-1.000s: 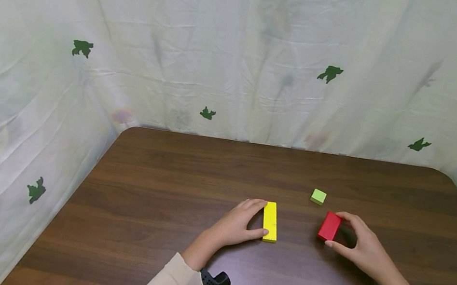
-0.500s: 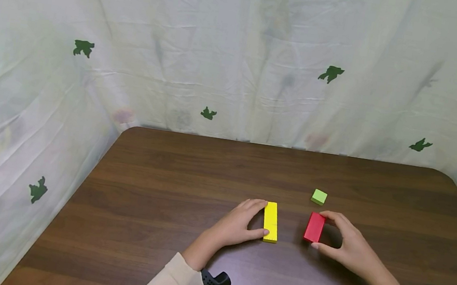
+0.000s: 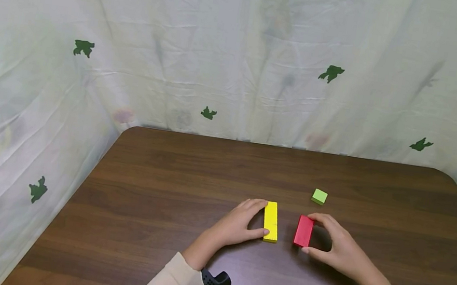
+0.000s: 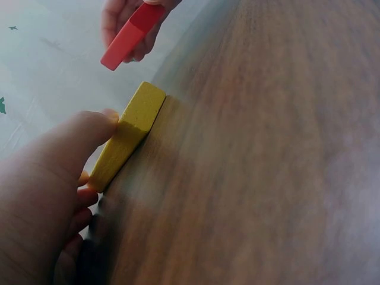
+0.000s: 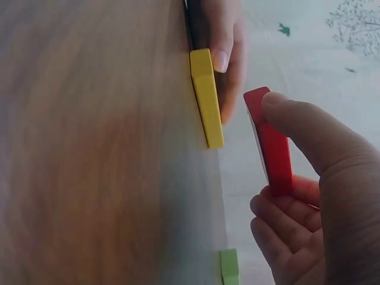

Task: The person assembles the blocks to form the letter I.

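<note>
A long yellow block (image 3: pixel 271 222) lies flat on the brown table, and my left hand (image 3: pixel 235 224) pinches it by its two ends between thumb and fingers. To its right, a shorter red block (image 3: pixel 303 231) is pinched end to end by my right hand (image 3: pixel 338 248). In the right wrist view the red block (image 5: pixel 275 148) is held up off the tabletop, with a gap between it and the yellow block (image 5: pixel 206 101). Beyond the right hand, a small light green block (image 3: pixel 319 196) rests on the table.
The wooden table (image 3: pixel 190 166) has rounded far corners. A pale curtain (image 3: pixel 232 55) with green leaf shapes hangs behind it and along the left. Each wrist wears a black device, such as the left wrist device (image 3: pixel 215 283).
My right hand has carried the red block leftward and slightly nearer to me, closing much of the distance to the yellow block. The left hand and yellow block have stayed still.
</note>
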`<state>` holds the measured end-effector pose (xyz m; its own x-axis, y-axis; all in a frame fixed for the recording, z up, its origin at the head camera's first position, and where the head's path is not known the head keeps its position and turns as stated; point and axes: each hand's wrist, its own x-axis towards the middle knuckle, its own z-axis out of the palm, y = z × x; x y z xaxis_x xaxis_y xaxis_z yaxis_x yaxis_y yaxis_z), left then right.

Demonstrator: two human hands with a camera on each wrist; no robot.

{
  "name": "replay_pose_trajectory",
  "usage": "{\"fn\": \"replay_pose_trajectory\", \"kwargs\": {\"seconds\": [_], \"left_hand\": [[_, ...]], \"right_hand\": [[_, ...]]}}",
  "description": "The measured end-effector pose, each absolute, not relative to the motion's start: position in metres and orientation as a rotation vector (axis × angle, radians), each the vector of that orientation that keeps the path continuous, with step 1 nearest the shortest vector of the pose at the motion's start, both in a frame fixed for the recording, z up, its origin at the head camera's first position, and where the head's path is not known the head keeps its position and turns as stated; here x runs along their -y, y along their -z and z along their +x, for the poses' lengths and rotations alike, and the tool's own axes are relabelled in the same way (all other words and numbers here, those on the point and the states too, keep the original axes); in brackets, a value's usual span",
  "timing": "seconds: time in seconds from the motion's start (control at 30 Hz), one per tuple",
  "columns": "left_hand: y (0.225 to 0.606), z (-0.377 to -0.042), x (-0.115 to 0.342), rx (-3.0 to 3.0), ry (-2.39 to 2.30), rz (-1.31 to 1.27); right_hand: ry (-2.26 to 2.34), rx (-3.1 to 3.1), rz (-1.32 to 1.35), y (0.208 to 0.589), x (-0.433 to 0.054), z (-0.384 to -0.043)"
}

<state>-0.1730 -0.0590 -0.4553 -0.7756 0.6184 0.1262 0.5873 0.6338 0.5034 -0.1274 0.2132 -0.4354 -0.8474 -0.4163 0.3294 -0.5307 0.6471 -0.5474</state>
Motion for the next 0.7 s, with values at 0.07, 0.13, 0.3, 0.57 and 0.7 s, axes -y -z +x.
{"fn": "replay_pose_trajectory", "kwargs": {"seconds": [0.07,0.13,0.3,0.57,0.7], "left_hand": [[0.455,-0.173,0.059,-2.788,-0.827,1.030],[0.456,-0.173,0.059,-2.791,-0.825,1.031],[0.456,-0.173,0.059,-2.799,-0.819,1.033],[0.457,-0.174,0.059,-2.800,-0.823,1.040],[0.457,-0.174,0.059,-2.807,-0.828,1.049]], "right_hand": [[-0.983,2.683,0.805,0.435,-0.211,-0.126],[-0.992,2.673,0.833,0.436,-0.209,-0.125],[-1.012,2.632,0.903,0.439,-0.204,-0.124],[-1.045,2.544,1.038,0.440,-0.196,-0.120],[-1.061,2.526,1.079,0.442,-0.192,-0.118]]}}
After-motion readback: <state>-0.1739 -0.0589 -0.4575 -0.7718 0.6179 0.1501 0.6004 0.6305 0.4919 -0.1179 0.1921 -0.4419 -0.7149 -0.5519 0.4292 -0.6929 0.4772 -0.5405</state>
